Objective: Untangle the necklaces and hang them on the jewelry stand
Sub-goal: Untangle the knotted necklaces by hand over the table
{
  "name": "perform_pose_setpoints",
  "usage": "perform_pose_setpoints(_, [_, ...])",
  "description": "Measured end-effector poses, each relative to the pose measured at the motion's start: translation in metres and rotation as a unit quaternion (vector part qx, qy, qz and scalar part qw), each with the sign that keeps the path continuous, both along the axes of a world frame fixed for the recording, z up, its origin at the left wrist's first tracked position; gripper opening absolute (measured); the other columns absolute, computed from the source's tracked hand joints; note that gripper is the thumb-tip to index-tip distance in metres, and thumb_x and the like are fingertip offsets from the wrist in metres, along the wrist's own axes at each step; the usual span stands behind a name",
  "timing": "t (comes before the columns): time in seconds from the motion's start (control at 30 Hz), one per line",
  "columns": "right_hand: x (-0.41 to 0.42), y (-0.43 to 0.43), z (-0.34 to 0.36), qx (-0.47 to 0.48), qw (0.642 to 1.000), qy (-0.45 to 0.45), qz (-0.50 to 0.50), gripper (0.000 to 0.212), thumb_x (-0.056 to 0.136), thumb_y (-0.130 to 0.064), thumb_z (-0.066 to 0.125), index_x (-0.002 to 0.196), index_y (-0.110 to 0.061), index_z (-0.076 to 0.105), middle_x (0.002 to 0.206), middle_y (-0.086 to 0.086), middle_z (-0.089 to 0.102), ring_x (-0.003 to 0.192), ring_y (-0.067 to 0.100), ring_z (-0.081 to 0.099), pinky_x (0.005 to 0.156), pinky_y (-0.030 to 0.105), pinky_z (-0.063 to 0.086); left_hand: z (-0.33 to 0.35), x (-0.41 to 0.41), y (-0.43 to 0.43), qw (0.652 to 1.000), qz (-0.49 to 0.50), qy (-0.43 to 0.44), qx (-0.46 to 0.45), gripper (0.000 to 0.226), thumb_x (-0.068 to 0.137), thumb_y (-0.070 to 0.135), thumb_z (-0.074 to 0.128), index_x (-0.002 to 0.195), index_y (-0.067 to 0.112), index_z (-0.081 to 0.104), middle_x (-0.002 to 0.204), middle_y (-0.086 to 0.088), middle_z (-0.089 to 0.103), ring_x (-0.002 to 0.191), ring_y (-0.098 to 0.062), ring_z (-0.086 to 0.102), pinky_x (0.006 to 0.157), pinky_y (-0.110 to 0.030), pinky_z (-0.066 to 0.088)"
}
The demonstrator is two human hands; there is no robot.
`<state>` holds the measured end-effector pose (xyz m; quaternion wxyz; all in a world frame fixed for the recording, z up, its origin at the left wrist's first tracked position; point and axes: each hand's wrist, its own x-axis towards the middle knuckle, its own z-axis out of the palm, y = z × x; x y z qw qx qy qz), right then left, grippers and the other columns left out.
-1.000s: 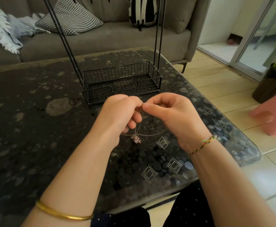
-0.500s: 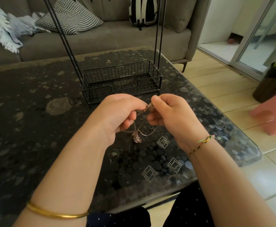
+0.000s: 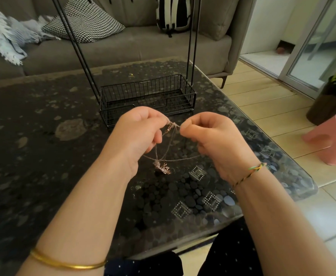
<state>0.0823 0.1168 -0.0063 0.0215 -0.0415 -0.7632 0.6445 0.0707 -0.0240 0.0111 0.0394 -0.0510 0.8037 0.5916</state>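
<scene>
Thin rose-gold necklaces [image 3: 168,150] hang tangled between my hands above the dark glass table [image 3: 33,136]. My left hand [image 3: 137,136] pinches the chains at a knot near the clasp. My right hand [image 3: 213,140] pinches the same knot from the right side, a short way apart from the left fingertips. Loops of chain droop below, and a small cluster of pendants [image 3: 163,168] dangles just over the table. The black wire jewelry stand [image 3: 149,98] stands behind my hands, its basket base on the table and its thin posts rising out of view.
A grey sofa [image 3: 123,46] with a checked cushion [image 3: 85,18], a blue throw [image 3: 3,36] and a striped backpack [image 3: 173,12] runs along the back. A pink stool [image 3: 334,136] and a dark pot [image 3: 330,100] stand on the floor at right. The table's rounded corner [image 3: 302,186] lies near my right wrist.
My hands have drawn slightly apart, stretching the knot between the fingertips. The chain loops have spread wider and the pendant cluster hangs a little lower.
</scene>
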Motion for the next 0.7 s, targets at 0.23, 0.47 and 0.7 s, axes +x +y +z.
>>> perform_pose_setpoints(0.23, [0.0027,-0.0025,0.001,0.001,1.0,0.015,0.004,0.01,0.083,-0.018,0.067,0.086,-0.011,0.073,0.039,-0.021,0.048,0.039,-0.008,0.044,0.039,0.004,0.031,-0.0026,0.0015,0.0054,0.999,0.001,0.031,-0.024,0.013,0.089,0.017,0.055,0.084,0.02,0.067,0.046,0.009,0.055,0.057,-0.006,0.053,0.064,-0.026,0.041])
perform_pose_setpoints(0.47, [-0.0006,-0.0019,-0.002,0.013,1.0,0.015,-0.003,0.013,0.078,-0.009,0.071,0.069,-0.017,0.065,0.061,0.0,0.053,0.043,0.001,0.038,0.041,0.011,0.031,-0.0005,0.0002,0.0053,0.999,0.038,0.035,-0.002,0.014,0.088,0.012,0.055,0.084,0.017,0.067,0.05,0.004,0.058,0.071,-0.007,0.067,0.077,-0.026,0.044])
perform_pose_setpoints(0.7, [-0.001,-0.0028,-0.0013,0.022,1.0,0.005,-0.002,0.009,0.077,-0.011,0.068,0.069,-0.013,0.064,0.057,-0.009,0.051,0.043,-0.002,0.038,0.045,0.012,0.032,-0.0011,-0.0009,0.0082,0.995,0.054,0.02,0.076,0.012,0.088,0.008,0.058,0.087,0.011,0.069,0.048,0.011,0.054,0.062,-0.009,0.059,0.084,-0.039,0.057])
